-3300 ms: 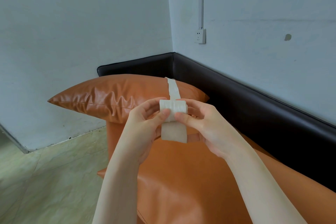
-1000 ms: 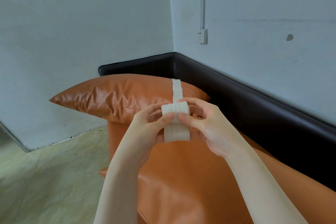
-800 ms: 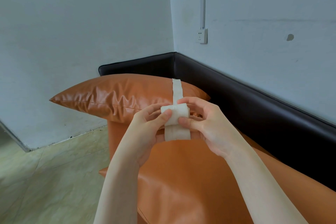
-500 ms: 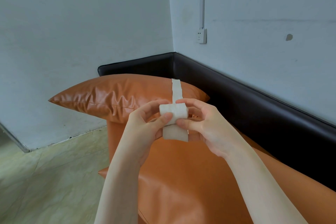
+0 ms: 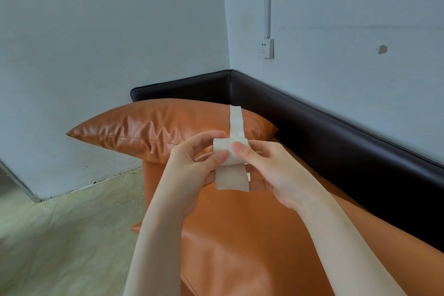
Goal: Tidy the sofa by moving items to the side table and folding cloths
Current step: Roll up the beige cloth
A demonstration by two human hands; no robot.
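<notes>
Both hands are pinching the same thing from where I'm watching: a narrow white strip of cloth (image 5: pixel 231 161), partly folded over itself into a small wad. Left hand (image 5: pixel 192 170) has its thumb pressed on the front of the wad with the fingers curled behind it, and the right hand (image 5: pixel 276 173) does the mirror of that, thumb on the front right next to the left thumb, fingers tucked behind. So both grips are clamped on the cloth, thumbs nearly touching.

One tail of the strip sticks straight up above the hands, the other hangs down flat below them. It's all held up in the air over the orange leather sofa seat (image 5: pixel 240 235), not resting on it.

Behind the hands sits a shiny orange leather pillow (image 5: pixel 149 127), against the black padded sofa back (image 5: pixel 336 142) that wraps the corner. White wall socket (image 5: pixel 266 47) on the right wall, pale greenish tile floor (image 5: pixel 60 235) off to the left.
</notes>
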